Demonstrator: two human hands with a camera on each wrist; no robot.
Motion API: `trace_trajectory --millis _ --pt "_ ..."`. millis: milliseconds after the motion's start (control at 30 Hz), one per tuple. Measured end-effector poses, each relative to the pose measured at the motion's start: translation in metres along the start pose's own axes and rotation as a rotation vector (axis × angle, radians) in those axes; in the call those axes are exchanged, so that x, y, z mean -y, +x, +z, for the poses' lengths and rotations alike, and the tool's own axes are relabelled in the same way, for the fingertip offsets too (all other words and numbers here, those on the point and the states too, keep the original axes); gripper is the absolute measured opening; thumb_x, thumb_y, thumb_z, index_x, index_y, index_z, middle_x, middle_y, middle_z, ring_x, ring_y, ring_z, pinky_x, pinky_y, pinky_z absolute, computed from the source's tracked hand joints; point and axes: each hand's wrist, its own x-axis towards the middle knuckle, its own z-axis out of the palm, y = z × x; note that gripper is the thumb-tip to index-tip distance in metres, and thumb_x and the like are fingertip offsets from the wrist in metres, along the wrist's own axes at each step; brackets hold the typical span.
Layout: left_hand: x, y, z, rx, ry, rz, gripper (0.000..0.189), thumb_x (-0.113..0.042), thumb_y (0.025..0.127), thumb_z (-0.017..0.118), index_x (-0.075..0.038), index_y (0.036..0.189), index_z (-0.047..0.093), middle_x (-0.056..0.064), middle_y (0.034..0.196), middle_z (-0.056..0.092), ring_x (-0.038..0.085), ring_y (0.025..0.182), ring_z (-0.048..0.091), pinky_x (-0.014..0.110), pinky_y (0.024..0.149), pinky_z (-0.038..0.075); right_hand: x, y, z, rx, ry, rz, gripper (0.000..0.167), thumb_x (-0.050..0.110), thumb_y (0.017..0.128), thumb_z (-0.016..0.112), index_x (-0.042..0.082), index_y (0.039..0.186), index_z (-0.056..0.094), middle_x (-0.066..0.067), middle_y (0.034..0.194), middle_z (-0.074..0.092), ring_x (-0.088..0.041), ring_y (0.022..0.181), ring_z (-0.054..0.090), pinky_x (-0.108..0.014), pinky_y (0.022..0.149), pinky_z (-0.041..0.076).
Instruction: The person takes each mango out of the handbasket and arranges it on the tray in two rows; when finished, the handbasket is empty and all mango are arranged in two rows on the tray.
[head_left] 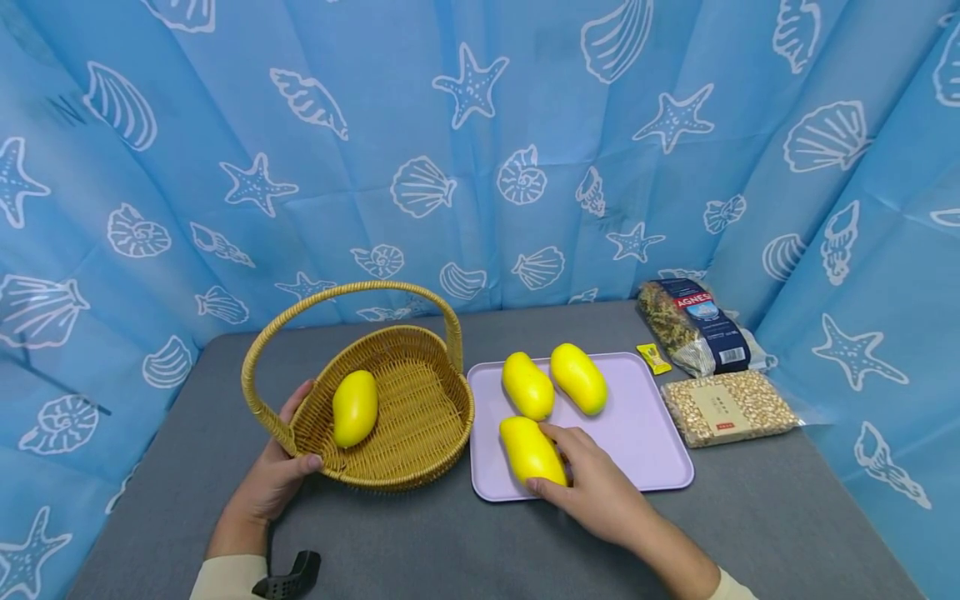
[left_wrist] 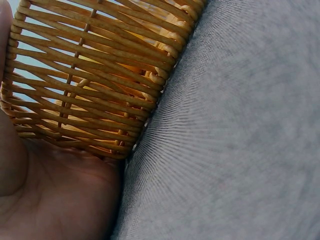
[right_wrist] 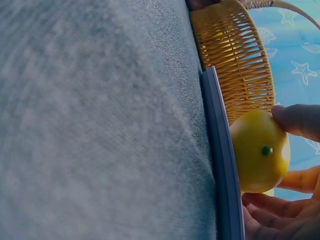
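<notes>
A wicker basket (head_left: 416,421) with a tall arched handle stands on the left, one yellow mango (head_left: 355,408) lying inside. My left hand (head_left: 270,479) holds the basket's left side, thumb at the front rim and fingers round the outside. On the lilac tray (head_left: 637,442), my right hand (head_left: 596,492) grips the nearest mango (head_left: 528,450) between thumb and fingers. The right wrist view shows that mango's rounded end with a small green stem spot, low against the tray's edge. Two more mangoes, one (head_left: 527,386) on the left and one (head_left: 579,379) on the right, lie behind it.
Right of the tray are a small yellow packet (head_left: 654,359), a dark blue pasta bag (head_left: 693,325) and a clear pack of pale grains (head_left: 750,408). A black strap (head_left: 291,577) shows by the left wrist. Blue shell-print curtains (head_left: 480,167) enclose the grey table (head_left: 420,550).
</notes>
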Motion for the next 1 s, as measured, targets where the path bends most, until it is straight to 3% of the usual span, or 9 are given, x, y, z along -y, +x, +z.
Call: trace_trajectory --millis 700,1000 --pt "0.0003 -0.0010 -0.0005 0.009 -0.013 0.006 0.106 0.007 0.099 0.073 -0.021 0.177 0.006 0.015 0.176 0.020 0.018 0.148 0.043 0.033 0.112 0.044 -0.0008 0.0000 0.0005 -0.003 0.006 0.000 0.079 0.043 0.093 0.089 0.011 0.156 0.056 -0.008 0.141 0.060 -0.018 0.111 0.063 -0.047 0.095 0.055" --pt "0.0007 -0.0004 -0.0011 0.006 -0.012 0.001 0.107 0.008 0.099 0.073 -0.022 0.177 0.006 0.014 0.175 0.021 0.018 0.147 0.043 0.034 0.111 0.046 -0.0009 -0.0014 0.0010 -0.003 0.020 0.011 0.083 0.045 0.090 0.091 0.017 0.159 0.054 -0.010 0.149 0.057 -0.023 0.116 0.065 -0.046 0.090 0.059"
